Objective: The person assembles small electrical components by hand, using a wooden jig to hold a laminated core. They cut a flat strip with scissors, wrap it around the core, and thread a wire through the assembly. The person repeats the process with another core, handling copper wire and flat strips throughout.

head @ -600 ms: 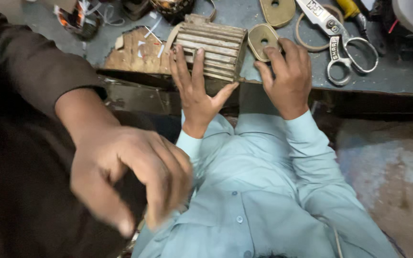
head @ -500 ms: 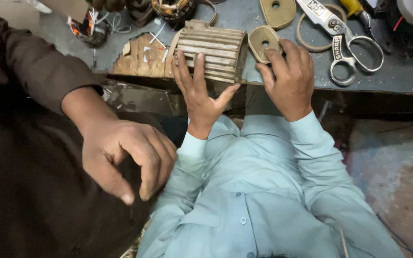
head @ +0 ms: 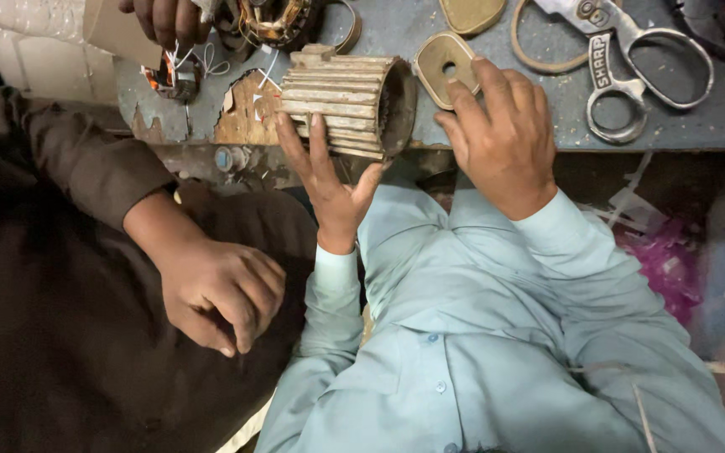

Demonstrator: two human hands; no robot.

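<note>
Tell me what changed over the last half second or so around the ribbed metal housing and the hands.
The co-worker's hand in the dark sleeve dropped lower and curled loosely. The left hand stays flat against the ribbed motor housing, and the right hand still rests by the oval plate. Scissors unmoved.

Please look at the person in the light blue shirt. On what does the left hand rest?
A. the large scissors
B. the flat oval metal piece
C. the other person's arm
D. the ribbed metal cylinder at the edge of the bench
D: the left hand lies open against the ribbed metal cylinder, while the right hand touches the oval metal piece.
</note>
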